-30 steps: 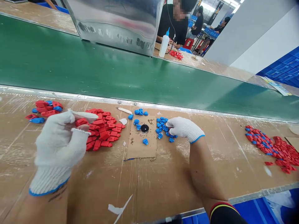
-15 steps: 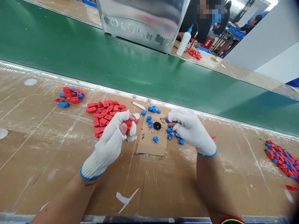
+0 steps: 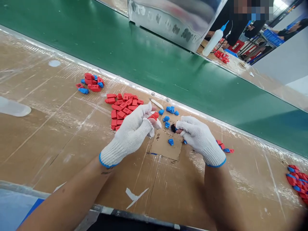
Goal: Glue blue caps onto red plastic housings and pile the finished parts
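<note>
My left hand (image 3: 131, 134), in a white knit glove, is closed on a small red plastic piece (image 3: 154, 116) beside the pile of red pieces (image 3: 122, 107). My right hand (image 3: 199, 138), gloved too, pinches something small that I cannot make out, fingertips right at the black round fixture (image 3: 172, 128) on the cardboard square (image 3: 166, 146). Loose blue pieces (image 3: 169, 110) lie around the cardboard; one blue piece (image 3: 171, 141) rests on it.
A green conveyor belt (image 3: 149, 61) runs along the bench's far edge. A small red-and-blue heap (image 3: 90, 82) lies at left, another (image 3: 297, 181) at far right. A shiny metal box (image 3: 175, 19) and a white squeeze bottle (image 3: 214, 39) stand beyond the belt, where other people sit.
Both hands came together over the cardboard square. The left hand brought a red piece from the pile toward the centre; the right hand moved from the blue pieces to the black fixture.
</note>
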Tool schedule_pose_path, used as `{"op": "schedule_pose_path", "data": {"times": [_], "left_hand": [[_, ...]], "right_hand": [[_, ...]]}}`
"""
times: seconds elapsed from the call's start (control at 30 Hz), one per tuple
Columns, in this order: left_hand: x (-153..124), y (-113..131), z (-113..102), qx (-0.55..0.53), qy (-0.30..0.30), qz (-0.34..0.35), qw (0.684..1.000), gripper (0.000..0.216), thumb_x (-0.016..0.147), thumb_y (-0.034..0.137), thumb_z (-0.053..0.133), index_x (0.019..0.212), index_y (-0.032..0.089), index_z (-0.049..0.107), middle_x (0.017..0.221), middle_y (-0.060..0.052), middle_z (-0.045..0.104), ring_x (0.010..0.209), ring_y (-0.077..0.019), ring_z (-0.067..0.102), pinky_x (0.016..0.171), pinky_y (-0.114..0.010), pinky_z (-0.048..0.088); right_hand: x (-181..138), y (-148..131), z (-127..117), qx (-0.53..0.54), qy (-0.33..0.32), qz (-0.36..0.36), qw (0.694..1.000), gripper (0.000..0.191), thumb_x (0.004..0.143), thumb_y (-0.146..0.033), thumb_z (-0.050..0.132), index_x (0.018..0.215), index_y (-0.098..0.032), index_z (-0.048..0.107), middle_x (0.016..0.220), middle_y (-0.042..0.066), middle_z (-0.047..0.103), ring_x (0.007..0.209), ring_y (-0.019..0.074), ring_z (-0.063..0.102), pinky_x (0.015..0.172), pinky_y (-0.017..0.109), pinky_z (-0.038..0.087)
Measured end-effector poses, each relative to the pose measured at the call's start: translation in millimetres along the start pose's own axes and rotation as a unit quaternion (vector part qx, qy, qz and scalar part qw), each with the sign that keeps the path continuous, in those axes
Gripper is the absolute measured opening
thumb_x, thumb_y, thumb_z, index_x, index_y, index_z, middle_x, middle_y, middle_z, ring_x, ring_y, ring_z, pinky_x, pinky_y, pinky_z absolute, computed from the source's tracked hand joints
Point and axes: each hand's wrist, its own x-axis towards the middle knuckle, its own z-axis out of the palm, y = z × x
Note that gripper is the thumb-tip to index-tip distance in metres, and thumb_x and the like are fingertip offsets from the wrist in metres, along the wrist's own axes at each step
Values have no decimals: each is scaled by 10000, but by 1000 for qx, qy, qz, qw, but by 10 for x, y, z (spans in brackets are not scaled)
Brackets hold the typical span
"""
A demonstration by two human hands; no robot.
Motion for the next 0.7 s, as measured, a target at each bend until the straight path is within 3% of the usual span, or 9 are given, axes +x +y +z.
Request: {"op": "schedule_pose_path", "data": {"times": [0.13, 0.27, 0.47, 0.7], "left_hand": [[14, 12, -6, -24, 4, 3, 1000, 240, 1051, 420, 609, 1089, 184, 597, 866, -37, 754, 619, -127, 660, 576, -272, 554], [48, 58, 23, -58, 31, -4, 998, 115, 951, 220, 672, 964, 203, 559, 827, -10, 712, 668, -123, 662, 638, -274, 566], [83, 29, 40, -127, 28, -2, 992, 155, 911, 191, 696, 1043, 181, 615, 884, -29, 742, 756, -148, 690, 727, -305, 596], [37, 51, 15, -64, 47, -8, 997, 100, 851, 156, 728, 849, 190, 634, 847, -23, 669, 796, -169, 638, 682, -292, 520]], "right_hand": [[-30, 43, -28, 29, 27, 0, 999, 244, 950, -71, 521, 932, -236, 699, 910, 38, 675, 844, 200, 603, 767, 321, 452], [-29, 46, -35, 14, 12, 6, 1000, 245, 944, -69, 504, 931, -230, 687, 917, 39, 676, 861, 203, 607, 748, 323, 434], [8, 14, -36, 1, -6, 6, 1000, 263, 848, -10, 496, 869, -229, 639, 878, 36, 660, 851, 210, 595, 754, 334, 430], [21, -7, -41, -2, -7, 3, 1000, 341, 765, 29, 468, 896, -227, 651, 895, 33, 684, 852, 208, 599, 763, 331, 434]]}}
